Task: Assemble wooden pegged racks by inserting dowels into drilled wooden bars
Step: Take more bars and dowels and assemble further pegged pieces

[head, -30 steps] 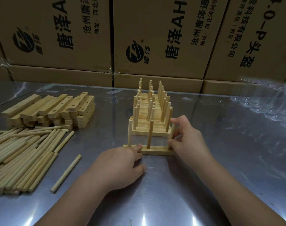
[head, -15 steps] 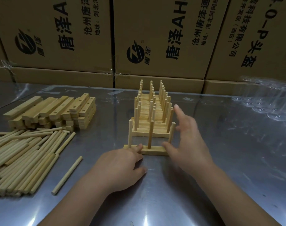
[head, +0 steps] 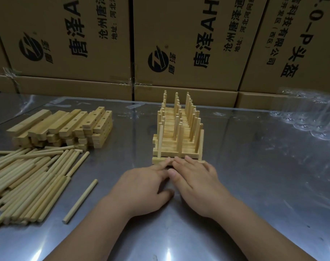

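— Steel grey counter (head: pixel 254 166), its middle: where's the work?
— Pale wooden pegged rack (head: pixel 179 144), at the near end of the row of finished wooden racks (head: pixel 179 117), against it.
— Hands?
— Left hand (head: pixel 147 183) and right hand (head: pixel 196 183) side by side, fingers (head: pixel 191 162) straight, flat on its bar (head: pixel 158 160), gripping nothing.
— Handling?
— Light, stiff, likely slides easily; take the bar, not the thin pegs (head: pixel 160 142).

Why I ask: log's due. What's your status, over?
Left hand, right hand open, both pressing the rack. Rack upright, three dowels in, against finished row. Nothing blocking.
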